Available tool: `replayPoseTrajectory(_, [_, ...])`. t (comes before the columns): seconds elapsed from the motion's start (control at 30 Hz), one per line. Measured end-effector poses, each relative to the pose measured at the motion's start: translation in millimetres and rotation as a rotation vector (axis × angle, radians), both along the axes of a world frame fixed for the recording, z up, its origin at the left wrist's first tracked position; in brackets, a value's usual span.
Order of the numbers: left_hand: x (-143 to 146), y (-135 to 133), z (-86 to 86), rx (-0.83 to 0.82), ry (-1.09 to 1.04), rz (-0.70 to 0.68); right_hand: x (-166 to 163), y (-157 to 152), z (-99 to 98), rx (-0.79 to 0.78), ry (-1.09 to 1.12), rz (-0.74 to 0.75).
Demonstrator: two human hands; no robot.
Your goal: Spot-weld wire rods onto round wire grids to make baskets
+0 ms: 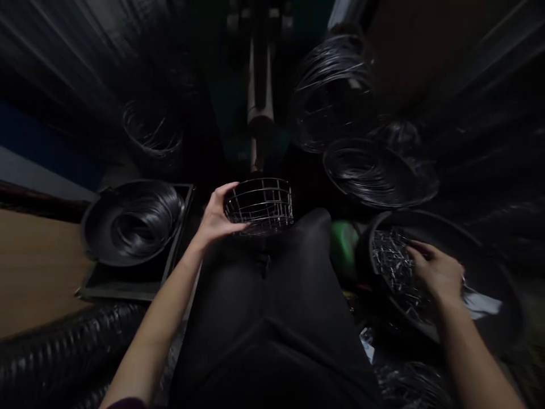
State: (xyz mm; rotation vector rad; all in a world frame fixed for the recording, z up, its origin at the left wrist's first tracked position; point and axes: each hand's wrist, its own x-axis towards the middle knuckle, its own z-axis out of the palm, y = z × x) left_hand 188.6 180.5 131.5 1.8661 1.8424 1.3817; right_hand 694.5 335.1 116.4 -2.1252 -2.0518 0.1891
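My left hand [218, 217] grips the left side of a round wire basket [266, 201], thumb low and fingers near its rim. The basket sits in front of my lap, just below a metal machine rod [258, 113]. Over to the right, my right hand [438, 267] reaches into a dark round basin [481, 255]. Its fingers are bent against a heap of small bent wire pieces [394, 255]. Whether a piece is between those fingers is too dark to make out. A white scrap [483, 303] lies beside that wrist.
On the left, a black pan [96, 233] holds a wire coil [149, 221]. Another wide pan [409, 193] with coiled wire stands at the right, below a tall wire bundle [336, 85]. A green rounded object [344, 244] is by my right knee. Ribbed black rolls [63, 346] lie lower left.
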Motion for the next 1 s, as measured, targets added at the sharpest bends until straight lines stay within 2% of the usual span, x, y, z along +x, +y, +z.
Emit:
replayPoseTrajectory(0.07, [6, 6, 1.9, 0.0, 0.04, 0.014, -31, -16, 8.8, 0.151, 0.344, 0.015])
replayPoseTrajectory(0.13, [12, 9, 4.3, -0.001, 0.071, 0.028, -72, -39, 7.1, 0.237, 0.665, 0.045])
replayPoseTrajectory(0.2, [17, 12, 7.7, -0.02, 0.104, 0.034, -112, -63, -4.6, 0.144, 0.792, 0.173])
replayPoseTrajectory(0.27, [19, 13, 11.6, -0.065, 0.138, 0.031, -143, -81, -17.1, -0.088, 0.8, 0.328])
replayPoseTrajectory(0.33, [21, 14, 15.1, -0.121, 0.177, 0.019, -162, -88, -17.9, -0.216, 0.805, 0.387])
replayPoseTrajectory(0.4, [22, 16, 18.0, -0.157, 0.226, -0.001, -178, -84, -2.4, -0.273, 0.855, 0.431])
replayPoseTrajectory(0.5, [28, 21, 21.5, -0.178, 0.305, -0.047, -209, -65, 35.4, -0.506, 0.871, 0.677])
replayPoseTrajectory(0.57, [32, 22, 23.9, -0.192, 0.344, -0.088, -234, -53, 53.9, -0.544, 0.799, 0.808])
replayPoseTrajectory(0.63, [35, 21, 26.0, -0.195, 0.358, -0.119, -255, -47, 61.0, -0.386, 0.665, 0.885])
replayPoseTrajectory(0.7, [35, 17, 27.1, -0.189, 0.338, -0.121, -269, -48, 59.8, -0.164, 0.476, 0.966])
replayPoseTrajectory(0.77, [32, 13, 27.2, -0.18, 0.297, -0.1, -274, -54, 56.4, -0.013, 0.273, 1.073])
replayPoseTrajectory(0.87, [26, 8, 27.5, -0.187, 0.24, -0.073, -275, -60, 55.8, 0.099, 0.045, 1.183])
replayPoseTrajectory(1.0, [19, 11, 32.6, -0.199, 0.203, -0.063, -277, -54, 64.7, 0.218, -0.067, 1.251])
